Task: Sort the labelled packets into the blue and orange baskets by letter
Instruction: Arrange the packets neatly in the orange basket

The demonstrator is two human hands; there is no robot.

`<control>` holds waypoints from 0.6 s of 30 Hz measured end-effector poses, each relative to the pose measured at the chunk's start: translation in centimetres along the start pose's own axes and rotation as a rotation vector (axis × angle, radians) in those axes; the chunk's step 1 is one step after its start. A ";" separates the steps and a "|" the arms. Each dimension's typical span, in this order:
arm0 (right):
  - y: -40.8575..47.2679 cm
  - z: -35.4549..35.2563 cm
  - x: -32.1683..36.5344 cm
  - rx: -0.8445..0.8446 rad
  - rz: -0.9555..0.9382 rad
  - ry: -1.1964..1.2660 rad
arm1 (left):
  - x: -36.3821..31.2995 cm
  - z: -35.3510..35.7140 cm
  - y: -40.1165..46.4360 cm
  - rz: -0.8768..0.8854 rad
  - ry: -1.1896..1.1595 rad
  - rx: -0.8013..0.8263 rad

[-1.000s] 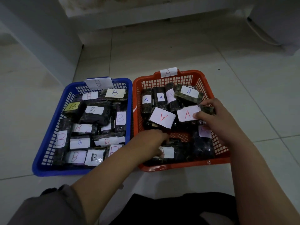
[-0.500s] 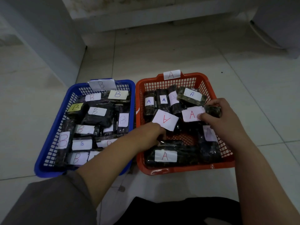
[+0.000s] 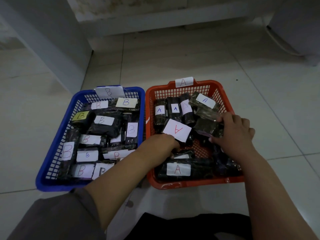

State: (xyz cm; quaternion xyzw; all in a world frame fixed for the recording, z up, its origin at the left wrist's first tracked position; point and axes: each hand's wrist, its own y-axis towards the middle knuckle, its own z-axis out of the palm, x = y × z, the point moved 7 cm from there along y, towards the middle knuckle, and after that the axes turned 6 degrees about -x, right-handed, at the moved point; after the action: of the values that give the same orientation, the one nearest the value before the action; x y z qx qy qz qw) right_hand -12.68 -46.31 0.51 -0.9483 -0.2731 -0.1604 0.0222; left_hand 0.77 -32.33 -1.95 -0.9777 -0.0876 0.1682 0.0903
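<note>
Right hand [image 3: 232,134] grips a dark packet [image 3: 208,127] inside the orange basket [image 3: 194,183], fingers curled over its right end; the packet's label is not visible. Left hand [image 3: 161,144] reaches into the same basket, knuckles up, fingertips hidden down among the packets at the front; whether it is pinching anything cannot be told. A packet with a large white label, red A upside down [image 3: 177,129], lies just beyond the left hand, its near corner touching the knuckles.

Orange basket: paper tag marked A [image 3: 184,82] on the far rim. Contents all dark wrapped packets with white A labels. Three stand side by side along the far wall, a fourth lies tilted across the far right corner with a blue A [image 3: 205,100]. One packet with a red A [image 3: 178,169] lies lengthwise against the near wall. A patch of bare mesh floor shows in the middle.

Blue basket [image 3: 52,185]: sits just left of the orange one, rims touching or nearly so. Paper tag marked B [image 3: 109,91] on the far rim. Filled with dark packets labelled B, mostly white labels, one yellow [image 3: 80,116] at the left. The left forearm crosses its near right corner.

Both baskets rest on pale floor tiles [image 3: 173,58]. A grey sleeve [image 3: 57,220] shows at bottom left.
</note>
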 end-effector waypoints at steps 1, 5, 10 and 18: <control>-0.1 0.1 -0.1 0.011 -0.002 -0.013 | -0.1 -0.1 0.0 0.004 0.014 -0.014; -0.4 0.6 0.7 0.033 -0.037 -0.073 | 0.4 0.1 -0.3 -0.015 0.058 -0.021; -1.3 -0.3 1.3 0.024 -0.041 -0.113 | 0.2 -0.3 -0.6 -0.002 0.088 -0.016; -6.6 2.5 5.8 0.499 -0.261 0.043 | 0.5 -0.3 -0.4 -0.009 0.128 -0.018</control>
State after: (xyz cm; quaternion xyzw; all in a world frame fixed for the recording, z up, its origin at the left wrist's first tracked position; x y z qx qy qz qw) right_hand -10.72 -37.43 -0.32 -0.8668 -0.4232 -0.1098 0.2398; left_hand 1.24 -31.87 -1.73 -0.9868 -0.0873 0.1043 0.0877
